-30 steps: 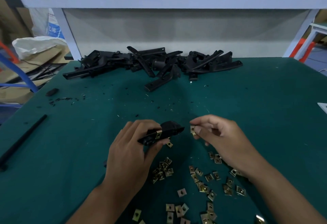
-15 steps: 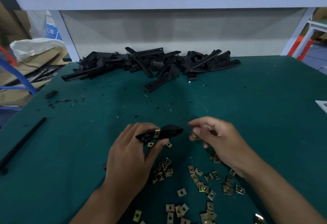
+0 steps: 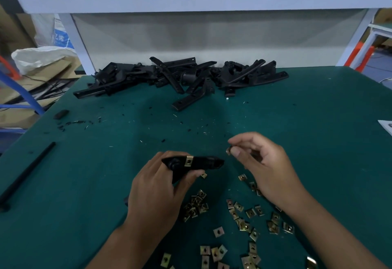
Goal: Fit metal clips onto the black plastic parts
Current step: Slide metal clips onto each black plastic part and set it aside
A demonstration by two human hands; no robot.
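Observation:
My left hand point(image 3: 157, 192) grips a black plastic part point(image 3: 203, 162) just above the green table, its free end pointing right. One brass-coloured metal clip point(image 3: 188, 161) sits fitted on that part near my fingers. My right hand point(image 3: 267, 169) pinches a single metal clip point(image 3: 228, 151) between thumb and forefinger, a short gap to the right of the part's tip. Several loose clips point(image 3: 239, 217) lie scattered on the table below and between my hands.
A pile of black plastic parts point(image 3: 182, 77) lies along the far edge of the green table point(image 3: 318, 130). A long black rod point(image 3: 27, 173) lies at the left edge, with small black scraps point(image 3: 74, 122) nearby. A white item point(image 3: 387, 125) pokes in at right.
The part in my left hand has levelled out and points more to the right. My right hand with its clip has shifted slightly up and right, apart from the part's tip.

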